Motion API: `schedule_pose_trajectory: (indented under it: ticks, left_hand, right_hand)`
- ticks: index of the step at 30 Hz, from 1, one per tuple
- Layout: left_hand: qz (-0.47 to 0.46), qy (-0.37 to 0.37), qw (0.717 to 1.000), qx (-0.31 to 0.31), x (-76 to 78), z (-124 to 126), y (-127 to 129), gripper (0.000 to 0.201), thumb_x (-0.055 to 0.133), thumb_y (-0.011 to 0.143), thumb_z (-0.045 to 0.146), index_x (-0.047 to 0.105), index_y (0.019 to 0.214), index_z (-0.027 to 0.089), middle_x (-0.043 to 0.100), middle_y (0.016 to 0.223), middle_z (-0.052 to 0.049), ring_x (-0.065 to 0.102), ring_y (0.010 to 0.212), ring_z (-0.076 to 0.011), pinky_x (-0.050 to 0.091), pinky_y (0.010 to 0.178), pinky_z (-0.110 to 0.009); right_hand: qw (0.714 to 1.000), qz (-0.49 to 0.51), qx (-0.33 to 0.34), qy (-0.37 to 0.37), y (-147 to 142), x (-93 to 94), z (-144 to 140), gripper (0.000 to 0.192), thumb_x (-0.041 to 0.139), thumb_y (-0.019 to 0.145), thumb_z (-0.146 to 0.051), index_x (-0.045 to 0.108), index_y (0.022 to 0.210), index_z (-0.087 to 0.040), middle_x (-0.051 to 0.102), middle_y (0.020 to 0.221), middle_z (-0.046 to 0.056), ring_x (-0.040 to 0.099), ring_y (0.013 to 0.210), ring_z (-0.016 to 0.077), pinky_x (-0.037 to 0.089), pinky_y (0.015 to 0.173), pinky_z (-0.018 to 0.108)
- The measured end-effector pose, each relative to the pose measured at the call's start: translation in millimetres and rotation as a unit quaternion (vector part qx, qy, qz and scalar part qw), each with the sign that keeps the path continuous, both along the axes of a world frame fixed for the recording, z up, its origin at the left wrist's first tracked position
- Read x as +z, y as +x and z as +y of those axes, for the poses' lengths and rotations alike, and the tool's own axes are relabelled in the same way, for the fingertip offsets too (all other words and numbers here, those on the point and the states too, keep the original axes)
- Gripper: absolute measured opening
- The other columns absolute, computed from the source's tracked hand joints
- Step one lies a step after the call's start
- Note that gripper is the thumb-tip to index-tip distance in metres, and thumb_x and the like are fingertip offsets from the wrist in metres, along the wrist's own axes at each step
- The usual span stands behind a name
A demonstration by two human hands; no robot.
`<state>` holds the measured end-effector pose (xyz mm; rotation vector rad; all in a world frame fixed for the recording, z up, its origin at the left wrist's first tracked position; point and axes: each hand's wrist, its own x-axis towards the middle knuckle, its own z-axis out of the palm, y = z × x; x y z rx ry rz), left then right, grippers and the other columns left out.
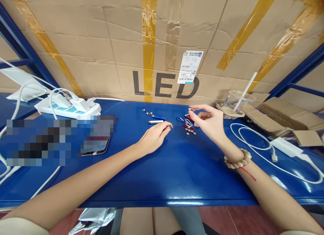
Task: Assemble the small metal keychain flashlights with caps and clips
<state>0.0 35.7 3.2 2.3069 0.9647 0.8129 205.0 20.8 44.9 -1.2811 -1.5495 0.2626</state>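
Fingers of the right hand point(210, 122) pinch a small silver cap point(190, 109); left hand point(154, 137) grips a red tube point(168, 127) on the blue worktop point(162, 174)

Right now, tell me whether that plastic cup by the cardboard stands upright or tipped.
Upright: the plastic cup stands rim-up, straw leaning out.

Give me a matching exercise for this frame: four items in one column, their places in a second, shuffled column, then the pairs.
Items:
1. power strip
2. plastic cup
3. small silver cap
4. beaded bracelet

Places:
A. on the right wrist
B. pinched in the right hand fingertips
C. far left of the blue table
D. right of the right hand, straw inside

Pairs: 1-C, 2-D, 3-B, 4-A
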Motion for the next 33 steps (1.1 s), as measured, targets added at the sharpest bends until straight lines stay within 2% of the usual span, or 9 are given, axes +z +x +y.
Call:
schedule_pose_trajectory:
  ticks: [5, 11, 16, 24, 29, 31, 33]
  left_hand:
    - [0.002, 0.017, 1.000, 0.002, -1.3, 0.5, 0.2, 0.025, 0.031, 0.094, 0.030, 0.054, 0.103, 0.022, 0.062, 0.097, -0.001, 0.058, 0.086, -0.0154, 0.044, 0.079, -0.027]
    - [0.013, 0.027, 0.999, 0.019, -1.6, 0.5, 0.4, 0.026, 0.031, 0.095, 0.031, 0.054, 0.102, 0.022, 0.063, 0.094, -0.001, 0.059, 0.086, -0.0157, 0.044, 0.079, -0.027]
    - [0.022, 0.040, 0.999, 0.023, -0.4, -0.6, 0.6, 0.025, 0.032, 0.095, 0.032, 0.054, 0.102, 0.022, 0.063, 0.101, -0.001, 0.059, 0.093, -0.0167, 0.044, 0.081, -0.027]
    - [0.041, 0.045, 0.998, 0.025, 0.8, -2.6, 0.2, 0.024, 0.031, 0.095, 0.033, 0.052, 0.099, 0.023, 0.062, 0.095, 0.000, 0.058, 0.086, -0.0159, 0.044, 0.077, -0.026]
    - [0.050, 0.041, 0.997, 0.035, 2.5, -4.1, 0.8, 0.023, 0.030, 0.095, 0.032, 0.051, 0.097, 0.022, 0.061, 0.088, 0.000, 0.058, 0.080, -0.0159, 0.043, 0.074, -0.026]
    - [0.051, 0.038, 0.997, 0.036, 2.9, -4.4, 1.2, 0.024, 0.030, 0.095, 0.032, 0.051, 0.096, 0.021, 0.061, 0.087, 0.000, 0.058, 0.078, -0.0156, 0.043, 0.073, -0.026]
    - [0.049, 0.038, 0.998, 0.032, 3.0, -4.4, 1.4, 0.023, 0.030, 0.095, 0.032, 0.051, 0.096, 0.021, 0.061, 0.086, 0.000, 0.058, 0.076, -0.0150, 0.043, 0.072, -0.025]
  right_hand:
    - [0.996, -0.082, -0.037, 0.025, 5.9, -4.2, 5.6, 0.023, 0.063, 0.074, -0.037, 0.068, 0.085, -0.017, 0.070, 0.085, 0.006, 0.055, 0.045, 0.0091, 0.043, 0.045, 0.024]
    - [0.994, -0.106, -0.039, 0.013, 9.1, -8.9, 9.8, 0.023, 0.061, 0.076, -0.035, 0.068, 0.088, -0.017, 0.070, 0.083, 0.005, 0.056, 0.047, 0.0100, 0.043, 0.047, 0.024]
    - [0.993, -0.114, -0.026, 0.015, 6.8, -9.3, 8.6, 0.023, 0.062, 0.076, -0.036, 0.068, 0.088, -0.018, 0.070, 0.084, 0.005, 0.056, 0.047, 0.0099, 0.044, 0.049, 0.025]
    - [0.997, -0.065, -0.049, 0.003, 13.2, -7.3, 11.5, 0.027, 0.063, 0.075, -0.038, 0.068, 0.089, -0.016, 0.070, 0.082, 0.006, 0.056, 0.046, 0.0104, 0.044, 0.046, 0.024]
    - [0.996, -0.003, -0.064, 0.060, 8.8, -0.8, 7.8, 0.024, 0.064, 0.074, -0.035, 0.067, 0.088, -0.016, 0.068, 0.081, 0.005, 0.054, 0.043, 0.0075, 0.043, 0.043, 0.022]
    - [0.996, 0.030, -0.045, 0.067, 4.0, 0.5, 4.2, 0.023, 0.066, 0.074, -0.035, 0.066, 0.087, -0.016, 0.067, 0.078, 0.004, 0.052, 0.041, 0.0065, 0.042, 0.040, 0.021]
    - [0.998, 0.047, 0.021, 0.030, -1.7, -1.0, 0.1, 0.024, 0.068, 0.072, -0.035, 0.067, 0.086, -0.016, 0.067, 0.075, 0.002, 0.053, 0.040, 0.0064, 0.042, 0.039, 0.020]
